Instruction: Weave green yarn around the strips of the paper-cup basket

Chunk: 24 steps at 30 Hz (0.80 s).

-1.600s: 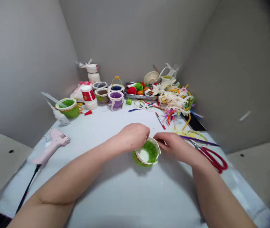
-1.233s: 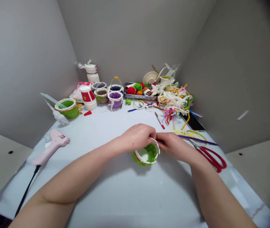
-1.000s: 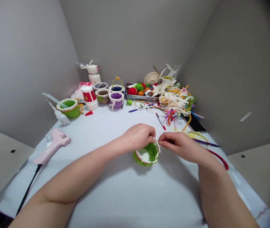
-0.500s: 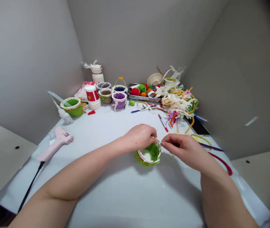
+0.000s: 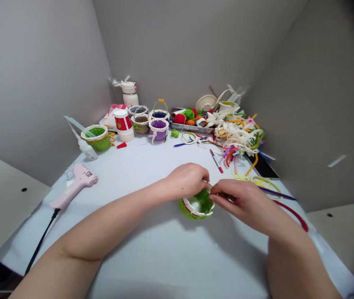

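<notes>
Green cup [image 5: 195, 211], white notched rim, green yarn round the outside and showing inside too; just right of centre in the lower half of the frame, over the table [image 5: 152, 257]. Mouth faces up, tipped a bit toward the person; can't tell if the base is touching the table.

Left hand [image 5: 188, 180]: fingers curled over the far rim, clamped on it. Right hand [image 5: 242, 203]: thumb and forefinger brought together at the right side of the rim, touching it; whether a thin strand sits between them is too small to tell.

Risks, my guess: with only the rim held, a hard tug from the right side could twist the cup or swing it out of the left grip. Rim tabs look thin; pinching or pulling could bend or tear one. If any yarn runs loose at the edge, slack could let the wrap slip or bunch up. Also, right forearm passes close to a red handle [image 5: 296, 216] and a purple strip [image 5: 278, 192] at the right of the frame; an elbow sweep could drag them.

Glue gun [image 5: 79, 182] lies at left, cord running off the lower left; well apart from both hands, but left arm could snag the cord if it swings out. Marker [image 5: 216, 161] lies beyond the hands, could roll if bumped. Yarn tray [image 5: 192, 128] and ribbon pile [image 5: 237, 135] sit at upper right, out of the way.
</notes>
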{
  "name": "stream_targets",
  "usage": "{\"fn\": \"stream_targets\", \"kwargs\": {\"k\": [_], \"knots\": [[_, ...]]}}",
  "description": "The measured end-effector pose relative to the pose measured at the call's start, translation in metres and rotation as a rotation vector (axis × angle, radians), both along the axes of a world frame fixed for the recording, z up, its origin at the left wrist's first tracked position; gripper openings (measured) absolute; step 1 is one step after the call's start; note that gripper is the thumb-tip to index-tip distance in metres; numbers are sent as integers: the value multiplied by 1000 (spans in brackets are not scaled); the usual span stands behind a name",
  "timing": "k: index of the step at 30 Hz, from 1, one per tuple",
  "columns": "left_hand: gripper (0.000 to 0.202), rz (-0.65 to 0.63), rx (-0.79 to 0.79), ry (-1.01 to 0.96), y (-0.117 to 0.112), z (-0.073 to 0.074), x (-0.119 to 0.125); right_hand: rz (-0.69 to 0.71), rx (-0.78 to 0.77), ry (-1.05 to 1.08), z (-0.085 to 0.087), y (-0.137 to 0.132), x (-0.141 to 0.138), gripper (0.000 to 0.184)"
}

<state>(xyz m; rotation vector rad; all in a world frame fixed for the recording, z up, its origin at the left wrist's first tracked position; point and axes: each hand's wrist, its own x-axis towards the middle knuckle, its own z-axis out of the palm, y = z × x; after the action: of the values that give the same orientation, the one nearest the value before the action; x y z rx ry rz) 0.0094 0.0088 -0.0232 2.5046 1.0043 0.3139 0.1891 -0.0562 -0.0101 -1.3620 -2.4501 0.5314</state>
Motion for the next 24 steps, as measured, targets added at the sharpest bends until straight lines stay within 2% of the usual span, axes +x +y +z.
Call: {"fn": "stream_targets", "kwargs": {"k": [4, 10, 17, 24], "knots": [[21, 7, -12, -5, 1, 0, -2, 20, -10, 9, 3, -3, 15, 22], [21, 16, -25, -10, 1, 1, -2, -42, -21, 15, 3, -1, 27, 21], [17, -23, -14, -6, -1, 2, -2, 10, -158, -117, -5, 4, 22, 21], [18, -43, 85, 112, -5, 9, -5, -23, -177, -146, -9, 10, 17, 20]]}}
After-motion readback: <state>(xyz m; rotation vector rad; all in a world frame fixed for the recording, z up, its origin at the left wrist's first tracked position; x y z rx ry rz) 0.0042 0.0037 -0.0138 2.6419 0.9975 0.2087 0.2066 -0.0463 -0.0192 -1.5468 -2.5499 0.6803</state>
